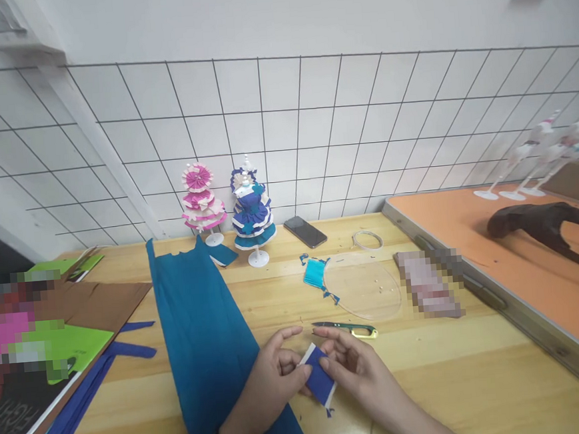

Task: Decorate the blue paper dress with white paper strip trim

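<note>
A small folded blue crepe-paper piece (321, 377) with white edges is pinched between both my hands, tilted, above the wooden table. My left hand (282, 373) grips its left side with thumb and fingers. On its right side, the thumb of my right hand (354, 366) presses on the face, with the fingers curled behind. Just beyond my right fingers lie thread snips (348, 327) with dark blades and a yellow end. A long teal crepe-paper sheet (202, 324) runs under my left forearm. Small blue scraps (329, 412) lie below the folded piece.
Farther back are a clear round disc (368, 291), a card of turquoise thread (314, 273), a wire coil (368, 240) and a phone (305, 232). Paper-dressed mini mannequins, blue (252, 213) and pink (199, 201), stand by the wall. Blue strips (97, 386) lie left; an orange tabletop (471, 229) adjoins right.
</note>
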Demonstrator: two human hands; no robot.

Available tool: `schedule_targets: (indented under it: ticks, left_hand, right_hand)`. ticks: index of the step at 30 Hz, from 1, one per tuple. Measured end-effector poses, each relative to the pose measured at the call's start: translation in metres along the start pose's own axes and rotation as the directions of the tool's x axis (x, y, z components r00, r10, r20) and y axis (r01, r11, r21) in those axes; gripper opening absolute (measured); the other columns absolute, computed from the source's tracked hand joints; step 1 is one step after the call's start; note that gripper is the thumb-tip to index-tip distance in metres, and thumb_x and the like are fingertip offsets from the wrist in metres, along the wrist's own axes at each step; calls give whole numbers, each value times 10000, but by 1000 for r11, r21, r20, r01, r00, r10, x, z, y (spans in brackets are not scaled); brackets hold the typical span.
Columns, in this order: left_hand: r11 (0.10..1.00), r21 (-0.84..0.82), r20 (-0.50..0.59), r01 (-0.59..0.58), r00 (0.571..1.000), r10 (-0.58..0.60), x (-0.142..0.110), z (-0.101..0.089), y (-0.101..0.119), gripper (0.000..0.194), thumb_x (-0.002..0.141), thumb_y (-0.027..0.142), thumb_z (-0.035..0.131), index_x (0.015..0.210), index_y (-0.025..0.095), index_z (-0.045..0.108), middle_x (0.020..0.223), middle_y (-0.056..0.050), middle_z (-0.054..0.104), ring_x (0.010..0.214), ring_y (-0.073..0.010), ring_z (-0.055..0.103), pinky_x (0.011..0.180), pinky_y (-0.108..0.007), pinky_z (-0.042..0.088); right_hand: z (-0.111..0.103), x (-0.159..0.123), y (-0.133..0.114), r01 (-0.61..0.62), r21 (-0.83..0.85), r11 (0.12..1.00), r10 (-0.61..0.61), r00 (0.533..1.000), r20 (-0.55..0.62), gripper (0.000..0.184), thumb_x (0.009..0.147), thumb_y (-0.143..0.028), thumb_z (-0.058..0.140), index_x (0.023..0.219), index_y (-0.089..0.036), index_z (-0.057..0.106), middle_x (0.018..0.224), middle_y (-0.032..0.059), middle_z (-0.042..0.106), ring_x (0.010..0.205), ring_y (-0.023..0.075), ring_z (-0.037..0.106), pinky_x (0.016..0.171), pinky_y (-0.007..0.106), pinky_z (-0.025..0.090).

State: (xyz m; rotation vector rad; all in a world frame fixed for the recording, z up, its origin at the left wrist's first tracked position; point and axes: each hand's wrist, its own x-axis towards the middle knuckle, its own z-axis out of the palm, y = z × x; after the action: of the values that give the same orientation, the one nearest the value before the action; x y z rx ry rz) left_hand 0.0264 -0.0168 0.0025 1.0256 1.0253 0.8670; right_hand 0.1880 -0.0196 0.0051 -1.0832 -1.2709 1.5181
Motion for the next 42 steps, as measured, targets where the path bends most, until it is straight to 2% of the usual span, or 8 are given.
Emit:
schedule_targets:
  ticks: [8, 16, 23, 30, 36, 42]
  left_hand:
    - [999, 27, 57, 28, 998, -29, -3, 1, 3, 585, 645, 283, 679, 1134, 108, 409, 534, 66, 544, 475, -101, 546, 504, -238, 470]
    - [997, -11, 50, 74, 996, -73, -1, 1, -3, 609, 591, 369, 724, 1078, 117, 459, 513, 47, 577, 457, -129, 587, 510, -264, 497]
    - [996, -34, 68, 80, 995, -78, -2, 2, 2, 430, 595, 405, 714, 860, 103, 561, 632, -36, 641, 529, -137, 600, 534, -275, 503]
    - [998, -30, 40, 58, 998, -56, 0, 1, 2, 378, 586, 422, 718, 739, 102, 587, 620, -38, 638, 533, -132, 591, 531, -267, 498]
    - [999, -35, 2, 41, 999, -41, -1, 1, 3, 363, 588, 417, 719, 719, 102, 595, 599, -40, 644, 536, -138, 600, 534, -257, 494]
    - [998, -39, 21, 56, 998, -55, -2, 2, 3, 363, 595, 414, 716, 739, 102, 598, 616, -46, 649, 543, -140, 604, 544, -258, 490]
  right_hand:
    - [1, 2, 4, -28, 28, 999, 28, 1000, -12, 434, 685, -375, 681, 1042, -176, 536, 694, -16, 546, 650, 134, 547, 627, 261, 430]
    - [2, 2, 0, -6, 38, 999, 8, 999, -48, 429, 673, -416, 683, 1005, -181, 545, 697, -12, 544, 637, 142, 550, 627, 279, 437]
    - [3, 3, 2, 1, 5, 1000, -1, 998, -68, 449, 665, -448, 679, 1003, -181, 553, 693, -8, 537, 630, 143, 545, 619, 282, 441]
    - [1, 1, 5, 2, -3, 1000, -2, 1000, -28, 417, 705, -401, 660, 1043, -183, 546, 726, -1, 561, 660, 142, 549, 648, 284, 438]
    - [2, 2, 7, -18, -3, 1000, 18, 1000, -3, 436, 667, -339, 695, 1041, -179, 538, 725, 5, 581, 706, 160, 567, 677, 298, 454]
    - [3, 2, 4, -42, -20, 999, 42, 999, -14, 427, 661, -245, 672, 1052, -176, 516, 683, -21, 549, 652, 142, 559, 625, 279, 453]
